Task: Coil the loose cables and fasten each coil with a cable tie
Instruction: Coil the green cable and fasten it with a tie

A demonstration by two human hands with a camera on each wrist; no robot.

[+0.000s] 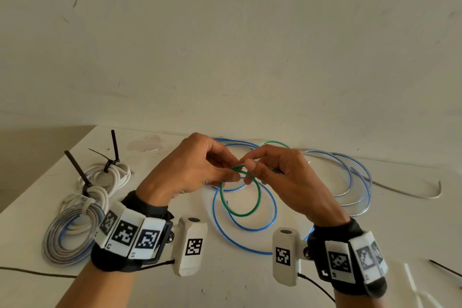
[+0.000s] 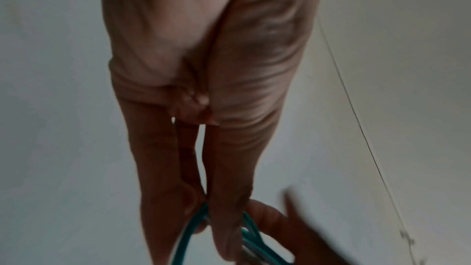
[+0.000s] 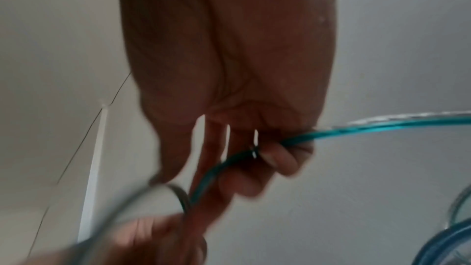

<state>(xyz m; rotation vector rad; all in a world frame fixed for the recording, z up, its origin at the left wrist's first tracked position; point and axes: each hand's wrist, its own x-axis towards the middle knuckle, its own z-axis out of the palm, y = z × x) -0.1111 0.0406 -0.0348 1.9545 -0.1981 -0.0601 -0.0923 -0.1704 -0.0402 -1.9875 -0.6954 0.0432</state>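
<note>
Above the white table (image 1: 225, 282) both hands hold a thin green cable (image 1: 257, 197) wound into a small loop that hangs below them. My left hand (image 1: 190, 170) pinches the top of the loop between thumb and fingers; the left wrist view shows the green cable (image 2: 188, 235) running between them. My right hand (image 1: 280, 177) curls its fingers round the same green cable (image 3: 331, 130) just to the right, touching the left fingertips. A loose blue cable (image 1: 250, 232) sprawls in wide loops on the table under and behind the hands.
At the left lie a tied white cable coil (image 1: 112, 177) with black ties (image 1: 76, 167) sticking up, and a grey-blue coil (image 1: 67, 235). A white cable (image 1: 410, 192) trails right. Loose white (image 1: 412, 282) and black (image 1: 447, 269) ties lie at the front right.
</note>
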